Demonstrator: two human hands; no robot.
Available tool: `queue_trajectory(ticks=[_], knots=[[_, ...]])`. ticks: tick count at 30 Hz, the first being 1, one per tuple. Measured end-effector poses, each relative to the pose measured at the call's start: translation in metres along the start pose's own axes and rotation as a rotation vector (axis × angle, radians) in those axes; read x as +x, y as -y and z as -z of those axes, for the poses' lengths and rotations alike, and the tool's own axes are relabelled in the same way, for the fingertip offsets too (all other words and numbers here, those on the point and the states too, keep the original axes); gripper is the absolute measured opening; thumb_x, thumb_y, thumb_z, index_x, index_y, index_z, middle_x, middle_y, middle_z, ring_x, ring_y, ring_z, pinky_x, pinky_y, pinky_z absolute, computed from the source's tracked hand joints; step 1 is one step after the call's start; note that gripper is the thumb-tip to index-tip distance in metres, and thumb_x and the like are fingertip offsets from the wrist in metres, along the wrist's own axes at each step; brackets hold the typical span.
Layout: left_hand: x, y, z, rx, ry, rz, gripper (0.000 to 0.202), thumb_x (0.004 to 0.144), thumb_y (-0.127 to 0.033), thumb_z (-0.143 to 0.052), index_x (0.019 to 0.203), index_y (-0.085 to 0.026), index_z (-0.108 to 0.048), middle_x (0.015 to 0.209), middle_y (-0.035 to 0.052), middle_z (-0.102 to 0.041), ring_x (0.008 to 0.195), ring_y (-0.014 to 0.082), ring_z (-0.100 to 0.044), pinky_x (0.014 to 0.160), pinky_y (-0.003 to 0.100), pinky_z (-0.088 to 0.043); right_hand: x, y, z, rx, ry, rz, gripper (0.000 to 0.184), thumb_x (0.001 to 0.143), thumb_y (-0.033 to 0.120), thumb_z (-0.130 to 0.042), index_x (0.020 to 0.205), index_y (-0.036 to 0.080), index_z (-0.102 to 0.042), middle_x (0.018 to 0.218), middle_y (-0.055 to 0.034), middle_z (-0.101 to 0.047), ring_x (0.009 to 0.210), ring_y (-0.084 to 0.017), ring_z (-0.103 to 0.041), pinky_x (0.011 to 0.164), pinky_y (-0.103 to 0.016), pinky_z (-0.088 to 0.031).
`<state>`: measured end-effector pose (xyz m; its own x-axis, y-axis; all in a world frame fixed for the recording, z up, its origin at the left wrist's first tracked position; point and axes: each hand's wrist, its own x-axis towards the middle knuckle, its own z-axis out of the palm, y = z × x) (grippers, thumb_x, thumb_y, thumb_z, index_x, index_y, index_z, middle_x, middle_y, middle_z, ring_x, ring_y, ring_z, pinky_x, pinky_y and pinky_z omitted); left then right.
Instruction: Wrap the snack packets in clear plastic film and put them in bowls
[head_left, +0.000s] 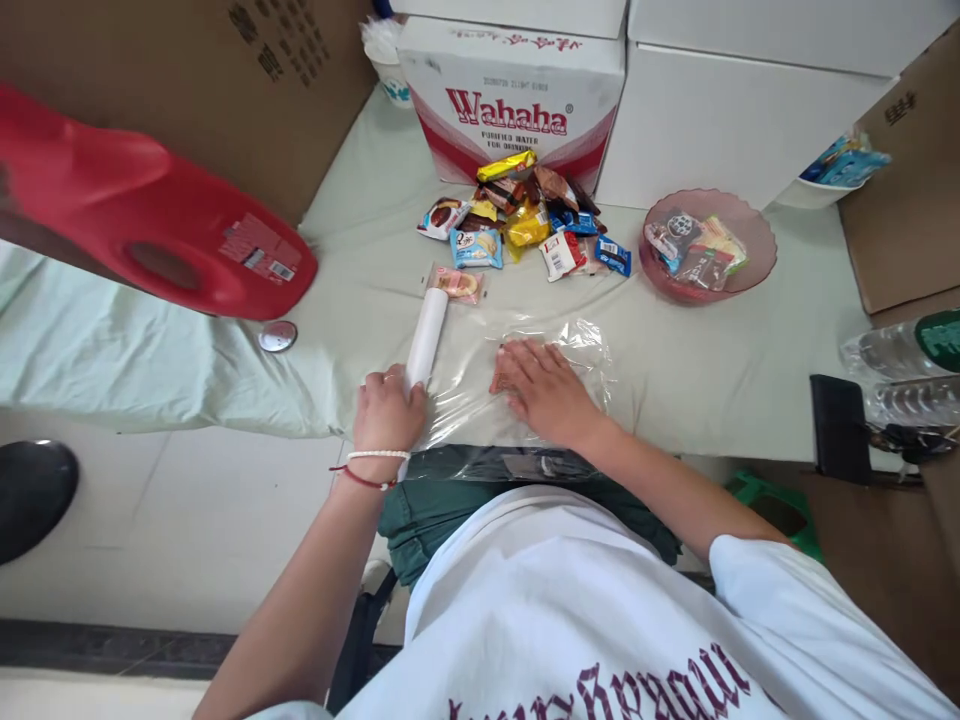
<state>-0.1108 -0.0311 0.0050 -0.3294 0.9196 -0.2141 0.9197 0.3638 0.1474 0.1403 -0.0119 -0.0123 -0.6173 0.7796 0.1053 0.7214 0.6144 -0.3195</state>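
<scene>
My left hand (389, 412) is closed around a white roll of clear plastic film (426, 338), which slants away from me. From the roll, a sheet of plastic film (461, 385) stretches right across the table and hangs past its front edge. My right hand (546, 390) lies flat on the sheet with fingers stretched out. Under its fingertips shows the edge of a small reddish-brown thing (498, 372), mostly hidden. Just beyond the roll lies a pink snack packet (459, 285).
Several wrapped snacks (525, 215) are heaped before a Wahaba-style water carton (517, 110). To their right stands a pink bowl (709, 285) with packets in it. A big red jug (157, 220) and a round metal lid (277, 336) are at left; bottles (904, 350) and a black object (838, 428) at right.
</scene>
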Motion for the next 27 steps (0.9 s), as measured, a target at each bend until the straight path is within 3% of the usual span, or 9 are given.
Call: queue_trajectory(ticks=[2, 4, 7, 11, 14, 17, 22, 27], knots=[[-0.004, -0.004, -0.003, 0.050, -0.081, -0.009, 0.052, 0.099, -0.035, -0.040, 0.143, -0.012, -0.053, 0.132, 0.0234, -0.062, 0.126, 0.0375, -0.059, 0.104, 0.048, -0.049, 0.010, 0.009, -0.012, -0.022, 0.061, 0.096, 0.055, 0.106, 0.037, -0.048, 0.157, 0.016, -0.048, 0.166, -0.0135, -0.043, 0.158, -0.034, -0.028, 0.131, -0.061, -0.012], [-0.004, -0.007, -0.004, 0.077, -0.083, -0.018, 0.052, 0.100, -0.042, -0.041, 0.142, -0.014, -0.054, 0.130, 0.0230, -0.063, 0.125, 0.0383, -0.060, 0.098, 0.047, -0.051, 0.011, 0.009, -0.018, -0.040, 0.101, 0.157, 0.050, 0.105, 0.035, -0.050, 0.152, 0.018, -0.055, 0.161, -0.0129, -0.050, 0.157, -0.033, -0.031, 0.130, -0.064, -0.010], [0.003, -0.004, -0.001, 0.080, 0.009, -0.014, 0.055, 0.097, -0.058, -0.047, 0.132, -0.017, -0.060, 0.125, 0.0210, -0.067, 0.117, 0.0392, -0.064, 0.089, 0.045, -0.053, 0.003, -0.002, -0.021, -0.062, 0.123, 0.164, 0.046, 0.105, 0.033, -0.050, 0.149, 0.018, -0.057, 0.160, -0.0128, -0.051, 0.157, -0.032, -0.032, 0.130, -0.067, -0.009], [0.017, 0.008, 0.008, 0.002, 0.121, 0.009, 0.052, 0.097, -0.059, -0.047, 0.123, -0.018, -0.062, 0.114, 0.0178, -0.074, 0.107, 0.0362, -0.070, 0.085, 0.041, -0.053, -0.007, -0.012, -0.014, -0.064, 0.136, 0.141, 0.046, 0.106, 0.035, -0.050, 0.149, 0.019, -0.056, 0.162, -0.0123, -0.050, 0.157, -0.033, -0.031, 0.128, -0.070, -0.008], [0.022, 0.012, 0.014, -0.005, 0.147, 0.015, 0.049, 0.096, -0.058, -0.048, 0.119, -0.017, -0.062, 0.112, 0.0177, -0.075, 0.107, 0.0363, -0.071, 0.085, 0.041, -0.053, -0.003, -0.001, -0.005, -0.058, 0.132, 0.091, 0.048, 0.105, 0.039, -0.052, 0.147, 0.017, -0.059, 0.160, -0.0144, -0.051, 0.156, -0.036, -0.033, 0.129, -0.070, -0.007], [0.023, 0.010, 0.017, 0.014, 0.152, 0.012, 0.048, 0.097, -0.056, -0.046, 0.117, -0.016, -0.061, 0.112, 0.0197, -0.076, 0.107, 0.0372, -0.072, 0.086, 0.043, -0.053, 0.013, 0.024, -0.003, -0.033, 0.080, 0.045, 0.056, 0.106, 0.044, -0.050, 0.149, 0.009, -0.056, 0.164, -0.0184, -0.044, 0.157, -0.036, -0.030, 0.131, -0.061, -0.011], [0.026, 0.011, 0.016, -0.038, 0.138, -0.005, 0.043, 0.098, -0.050, -0.040, 0.113, -0.013, -0.059, 0.109, 0.0223, -0.076, 0.107, 0.0363, -0.072, 0.085, 0.041, -0.053, 0.040, 0.061, -0.037, 0.056, 0.090, 0.021, 0.077, 0.105, 0.051, -0.049, 0.158, -0.003, -0.039, 0.170, -0.0245, -0.027, 0.162, -0.034, -0.020, 0.131, -0.049, -0.022], [0.027, 0.025, 0.014, -0.058, 0.086, 0.058, 0.043, 0.099, -0.050, -0.037, 0.115, -0.015, -0.057, 0.092, 0.0168, -0.077, 0.103, 0.0363, -0.073, 0.084, 0.043, -0.054, 0.041, 0.060, -0.069, 0.065, 0.089, -0.017, 0.076, 0.105, 0.052, -0.047, 0.160, 0.000, -0.038, 0.172, -0.0232, -0.022, 0.163, -0.034, -0.015, 0.132, -0.055, -0.014]])
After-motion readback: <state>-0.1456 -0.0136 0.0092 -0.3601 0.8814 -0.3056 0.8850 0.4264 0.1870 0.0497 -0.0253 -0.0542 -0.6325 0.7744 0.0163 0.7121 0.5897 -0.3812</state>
